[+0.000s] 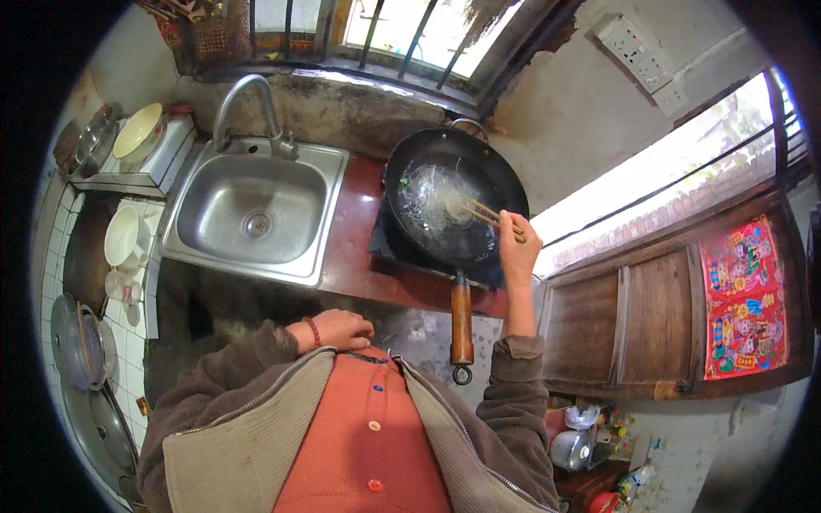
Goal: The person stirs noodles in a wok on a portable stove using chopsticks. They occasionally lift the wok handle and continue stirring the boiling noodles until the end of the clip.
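Note:
My right hand (517, 238) grips a pair of wooden chopsticks (490, 218) over the right side of a black wok (417, 231). Their tips reach into thin, pale, translucent noodles (442, 195) in the wok. A small green bit shows among the strands. The wok sits on a stove, and its wooden handle (461, 320) points toward me. With a red bead bracelet at the wrist, my left hand (337, 328) rests against the front of my clothes, holding nothing I can see. Its fingers are slightly bent and lie close together.
Left of the wok is a stainless steel sink (247, 208) with a curved faucet (247, 102). Bowls, including a white one (125, 236), and a glass jar (120, 286) stand on the tiled ledge. A wooden door (616, 320) is at right, and a barred window (410, 32) is ahead.

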`<act>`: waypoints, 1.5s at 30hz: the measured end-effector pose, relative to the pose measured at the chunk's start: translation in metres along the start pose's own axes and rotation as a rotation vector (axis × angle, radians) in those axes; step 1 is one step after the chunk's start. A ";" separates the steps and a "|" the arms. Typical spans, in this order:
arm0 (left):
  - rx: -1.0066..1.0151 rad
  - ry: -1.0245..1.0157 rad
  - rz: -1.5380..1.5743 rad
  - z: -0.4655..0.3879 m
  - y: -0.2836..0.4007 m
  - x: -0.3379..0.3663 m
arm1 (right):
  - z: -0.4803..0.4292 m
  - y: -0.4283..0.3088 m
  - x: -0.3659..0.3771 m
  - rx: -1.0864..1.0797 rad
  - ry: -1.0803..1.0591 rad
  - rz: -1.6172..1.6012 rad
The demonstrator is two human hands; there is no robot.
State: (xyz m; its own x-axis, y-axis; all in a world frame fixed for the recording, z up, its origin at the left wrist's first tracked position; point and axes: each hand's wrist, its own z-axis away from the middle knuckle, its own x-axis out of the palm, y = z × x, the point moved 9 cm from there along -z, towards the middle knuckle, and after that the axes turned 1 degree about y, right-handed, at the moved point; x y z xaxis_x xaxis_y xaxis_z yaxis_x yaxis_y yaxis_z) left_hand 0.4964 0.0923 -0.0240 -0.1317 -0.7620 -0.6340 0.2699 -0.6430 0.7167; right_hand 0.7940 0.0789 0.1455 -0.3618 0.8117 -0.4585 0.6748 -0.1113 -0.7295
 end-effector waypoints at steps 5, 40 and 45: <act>0.029 0.011 -0.008 -0.001 0.004 -0.002 | 0.004 0.001 0.004 -0.129 -0.040 0.175; 0.220 0.308 -0.015 -0.005 0.033 -0.042 | 0.148 0.046 -0.136 0.529 0.554 -0.620; 0.317 0.902 0.261 0.009 0.069 -0.143 | 0.130 0.010 -0.119 0.402 0.401 -0.381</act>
State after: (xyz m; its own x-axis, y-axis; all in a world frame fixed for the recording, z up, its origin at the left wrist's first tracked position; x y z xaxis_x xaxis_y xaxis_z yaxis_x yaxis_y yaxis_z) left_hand 0.5249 0.1561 0.1190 0.7069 -0.6233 -0.3344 -0.0982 -0.5547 0.8262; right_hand 0.7601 -0.0936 0.1267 -0.2083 0.9775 0.0341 0.2288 0.0826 -0.9700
